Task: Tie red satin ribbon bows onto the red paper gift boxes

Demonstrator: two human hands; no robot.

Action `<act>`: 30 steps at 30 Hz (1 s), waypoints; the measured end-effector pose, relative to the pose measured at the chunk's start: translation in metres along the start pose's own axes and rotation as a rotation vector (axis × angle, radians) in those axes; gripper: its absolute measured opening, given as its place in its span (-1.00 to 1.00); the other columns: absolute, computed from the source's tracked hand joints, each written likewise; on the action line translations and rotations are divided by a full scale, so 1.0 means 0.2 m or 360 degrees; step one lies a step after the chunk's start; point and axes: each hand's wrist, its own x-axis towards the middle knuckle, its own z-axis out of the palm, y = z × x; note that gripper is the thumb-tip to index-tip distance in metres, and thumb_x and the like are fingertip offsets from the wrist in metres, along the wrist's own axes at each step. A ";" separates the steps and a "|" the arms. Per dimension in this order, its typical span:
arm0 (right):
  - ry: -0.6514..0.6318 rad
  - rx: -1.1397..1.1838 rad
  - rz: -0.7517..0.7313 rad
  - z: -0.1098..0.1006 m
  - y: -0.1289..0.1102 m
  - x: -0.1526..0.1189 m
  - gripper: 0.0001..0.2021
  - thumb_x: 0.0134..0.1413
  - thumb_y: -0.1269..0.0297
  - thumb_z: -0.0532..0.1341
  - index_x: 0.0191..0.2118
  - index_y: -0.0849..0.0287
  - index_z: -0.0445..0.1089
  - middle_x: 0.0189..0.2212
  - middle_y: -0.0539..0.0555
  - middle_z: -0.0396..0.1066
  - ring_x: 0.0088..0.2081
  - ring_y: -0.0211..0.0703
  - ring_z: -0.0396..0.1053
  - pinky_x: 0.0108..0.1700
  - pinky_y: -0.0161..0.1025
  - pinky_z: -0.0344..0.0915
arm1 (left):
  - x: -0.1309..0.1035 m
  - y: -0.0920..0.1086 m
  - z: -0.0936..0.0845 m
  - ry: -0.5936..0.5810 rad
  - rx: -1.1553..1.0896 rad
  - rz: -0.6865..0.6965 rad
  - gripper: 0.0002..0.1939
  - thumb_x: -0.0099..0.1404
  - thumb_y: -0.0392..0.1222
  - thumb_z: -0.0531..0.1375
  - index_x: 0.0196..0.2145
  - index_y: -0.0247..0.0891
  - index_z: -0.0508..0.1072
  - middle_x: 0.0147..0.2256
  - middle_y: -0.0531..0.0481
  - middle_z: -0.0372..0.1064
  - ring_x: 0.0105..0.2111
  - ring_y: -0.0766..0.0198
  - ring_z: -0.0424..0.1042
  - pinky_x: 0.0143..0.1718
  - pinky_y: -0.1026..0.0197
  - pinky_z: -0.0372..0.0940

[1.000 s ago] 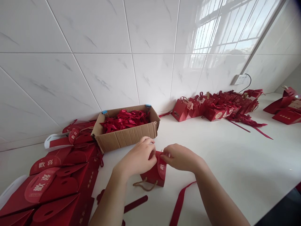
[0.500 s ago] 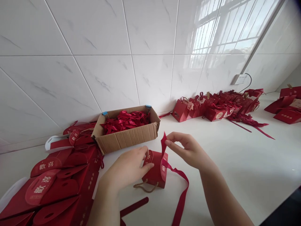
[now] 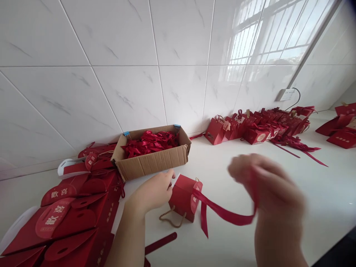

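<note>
A small red gift box [image 3: 182, 196] with twisted rope handles lies on the white counter. My left hand [image 3: 154, 191] is at its left edge, fingers curled against the upper corner. A red ribbon [image 3: 230, 217] runs from the box's label side, where it passes through, out to my right hand [image 3: 267, 181]. That hand is blurred by motion, with its fingers closed around the ribbon well to the right of the box. The ribbon's other, short end hangs down beside the box onto the counter.
Behind the box stands a cardboard carton [image 3: 151, 163] full of red ribbons. Rows of red boxes [image 3: 69, 218] fill the left side. Finished-looking red boxes with bows [image 3: 258, 128] line the wall at right. A dark red strip [image 3: 161, 243] lies in front.
My right hand has swung right and nearer, drawing the ribbon out from the box. My left thumb has come off the box's top, and the hand is now at its left edge.
</note>
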 end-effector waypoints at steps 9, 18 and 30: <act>-0.0740 -0.0794 0.0599 0.34 0.24 0.30 -0.82 0.05 0.25 0.12 -0.47 0.14 0.41 0.11 0.11 0.25 0.15 0.08 0.17 0.07 -0.04 0.14 | 0.01 -0.01 -0.01 -0.0013 -0.0019 -0.0029 -0.67 0.29 -0.19 -0.06 0.01 -0.19 0.22 -0.27 -0.10 0.44 -0.42 0.17 0.40 -0.50 0.25 0.15; -0.0823 -0.0922 0.0502 0.40 0.30 0.31 -0.72 -0.01 0.34 0.09 -0.69 0.17 0.23 0.01 0.05 0.36 0.10 0.13 0.19 0.04 0.04 0.12 | 0.01 -0.01 0.00 0.0004 0.0035 -0.0038 -0.66 0.28 -0.22 -0.07 0.00 -0.17 0.22 -0.34 -0.06 0.42 -0.48 0.19 0.36 -0.55 0.26 0.09; -0.0828 -0.0920 0.0437 0.41 0.34 0.31 -0.77 0.08 0.31 0.06 -0.47 0.11 0.44 0.00 0.09 0.36 0.15 0.09 0.15 0.07 0.03 0.10 | -0.01 0.01 -0.01 -0.0039 0.0017 0.0022 -0.81 0.26 -0.17 -0.03 -0.22 -0.14 0.33 -0.43 0.00 0.41 -0.50 0.19 0.36 -0.55 0.24 0.06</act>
